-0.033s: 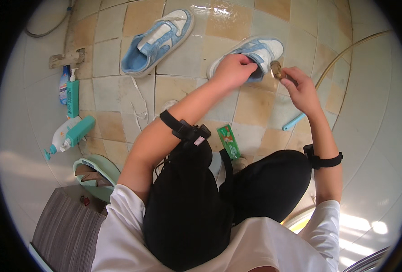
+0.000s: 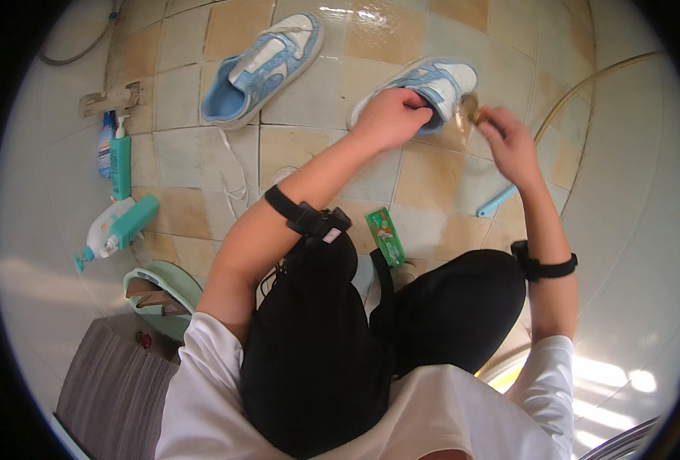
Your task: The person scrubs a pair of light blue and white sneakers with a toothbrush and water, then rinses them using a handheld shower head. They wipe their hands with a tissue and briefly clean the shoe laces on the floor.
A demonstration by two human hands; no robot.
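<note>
Before me, on the beige-and-pale-grey tiled floor (image 2: 294, 153), sits a light-blue-and-white low sneaker (image 2: 447, 75), its collar gripped by the left hand (image 2: 392, 119), probably for steadiness — and near its toe the right hand (image 2: 514, 144) pinches a blurred, brass-coloured, nozzle-like fitting (image 2: 470, 109), a hold that likely lets it tilt freely. The glossy white wall (image 2: 631, 184) bounds the right; leftward, tile parts this shoe from its matching blue-and-white sneaker (image 2: 248, 77) — some moving room — while a thin yellowish hose (image 2: 623, 64) curves close by the right hand.
</note>
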